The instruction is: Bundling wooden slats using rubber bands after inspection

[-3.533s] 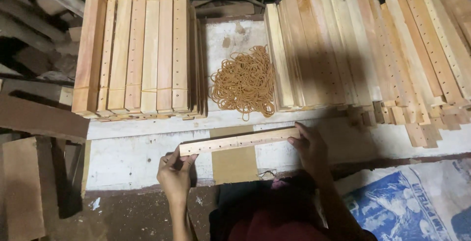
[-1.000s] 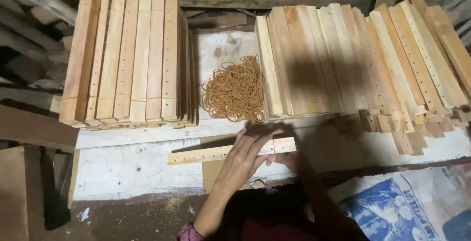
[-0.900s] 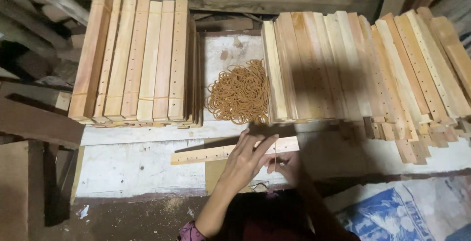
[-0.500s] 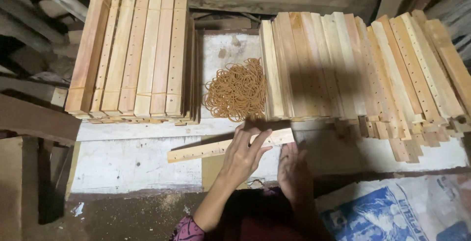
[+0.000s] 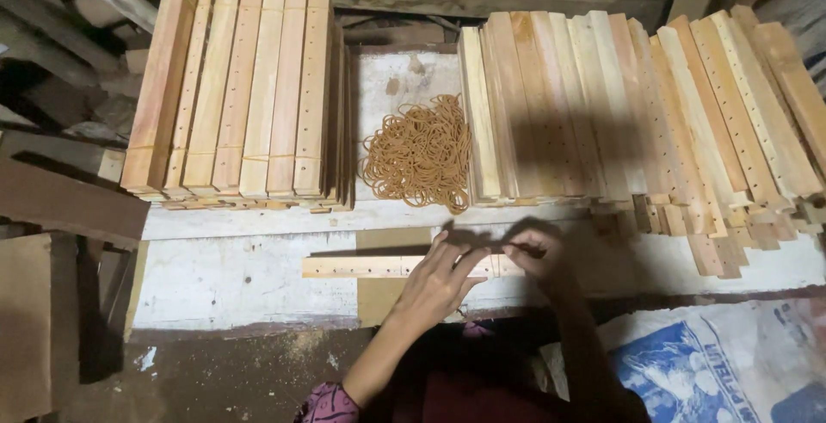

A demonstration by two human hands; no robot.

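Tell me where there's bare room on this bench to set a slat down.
The white board is bare left of the drilled slat, below the left stack. The back is crowded: rubber bands and the right stack. Both hands cover the slat's right end.

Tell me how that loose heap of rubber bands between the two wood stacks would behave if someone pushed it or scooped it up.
The heap of rubber bands would probably be floppy and light, as the thin loops lie slack. Pushed, it would likely spread or drag rather than slide whole. Scooped, the tangled loops may lift in clumps, with stragglers dropping onto the white board.
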